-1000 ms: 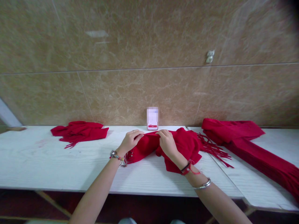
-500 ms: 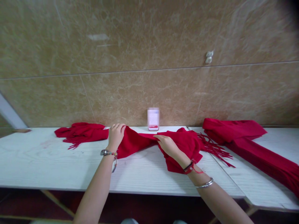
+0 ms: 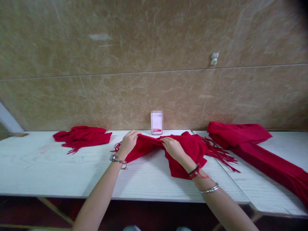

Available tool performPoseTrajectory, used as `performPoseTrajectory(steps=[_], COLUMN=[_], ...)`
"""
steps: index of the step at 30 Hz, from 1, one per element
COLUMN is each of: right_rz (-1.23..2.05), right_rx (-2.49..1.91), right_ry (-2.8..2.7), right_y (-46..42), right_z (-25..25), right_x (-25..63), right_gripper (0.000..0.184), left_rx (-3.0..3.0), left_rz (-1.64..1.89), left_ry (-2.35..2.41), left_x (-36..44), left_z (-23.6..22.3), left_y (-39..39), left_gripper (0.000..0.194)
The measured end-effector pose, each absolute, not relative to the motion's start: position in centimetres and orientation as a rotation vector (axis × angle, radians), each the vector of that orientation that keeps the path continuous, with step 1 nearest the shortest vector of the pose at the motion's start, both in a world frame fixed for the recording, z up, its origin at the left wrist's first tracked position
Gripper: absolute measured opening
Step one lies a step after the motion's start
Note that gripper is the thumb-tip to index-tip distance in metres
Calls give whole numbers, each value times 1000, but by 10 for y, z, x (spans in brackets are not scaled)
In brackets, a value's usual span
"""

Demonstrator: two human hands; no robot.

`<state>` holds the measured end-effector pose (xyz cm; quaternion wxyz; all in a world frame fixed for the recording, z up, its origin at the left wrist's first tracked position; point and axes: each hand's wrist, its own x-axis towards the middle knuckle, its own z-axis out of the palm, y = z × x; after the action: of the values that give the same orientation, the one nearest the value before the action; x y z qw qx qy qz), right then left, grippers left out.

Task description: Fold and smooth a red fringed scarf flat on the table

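Note:
A red fringed scarf point(image 3: 185, 149) lies partly bunched on the white table in front of me. My left hand point(image 3: 130, 142) grips it near its left end, where some fringe shows behind the wrist. Closed on the scarf's upper edge, my right hand point(image 3: 172, 148) is a short way to the right. Between the two hands the cloth is lifted in a narrow, slightly slack band. To the right of my right hand the rest forms a loose heap, its fringe spread over the table joint. My fingertips are partly hidden by the cloth.
Another red scarf point(image 3: 83, 138) lies crumpled at the left. A longer folded red scarf point(image 3: 240, 134) stretches over the right part of the white table point(image 3: 60, 173). A phone point(image 3: 157, 123) leans against the tiled wall point(image 3: 120, 96), which bears a small white cat-shaped hook point(image 3: 214, 58).
My left hand has moved right, toward my right hand, bringing the scarf's left end with it. Fringe now shows left of that hand. My right hand has stayed nearly in place.

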<state>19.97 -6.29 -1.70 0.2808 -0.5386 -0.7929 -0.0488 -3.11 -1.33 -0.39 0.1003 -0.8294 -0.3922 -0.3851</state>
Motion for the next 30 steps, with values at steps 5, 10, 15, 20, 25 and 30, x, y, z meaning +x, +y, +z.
performPoseTrajectory(steps=[5, 10, 15, 20, 25, 30], right_rz=[-158, -141, -143, -173, -244, -196], right_rx=[-1532, -1478, -1471, -1479, -1516, -1422], right_ry=[-2111, -2134, -2129, -2140, -2111, -2089], right_y=[-67, -67, -66, -68, -69, -67], right_z=[-14, -16, -15, -13, -11, -13], right_x=[200, 197, 197, 198, 199, 200], right_gripper=[26, 28, 28, 28, 30, 26], left_rx=[-2087, -2439, -2866, -2757, -2266, -2122], left_rz=[-1067, -848, -641, -787, -981, -946], left_ry=[-1467, -1264, -835, -966, -1402, -1575], left_x=[-52, -41, -4, -4, -47, -65], left_z=[3, -2, -16, -15, 8, 11], left_y=[-4, -11, -29, -25, -16, -9], left_gripper=[32, 45, 62, 43, 51, 51])
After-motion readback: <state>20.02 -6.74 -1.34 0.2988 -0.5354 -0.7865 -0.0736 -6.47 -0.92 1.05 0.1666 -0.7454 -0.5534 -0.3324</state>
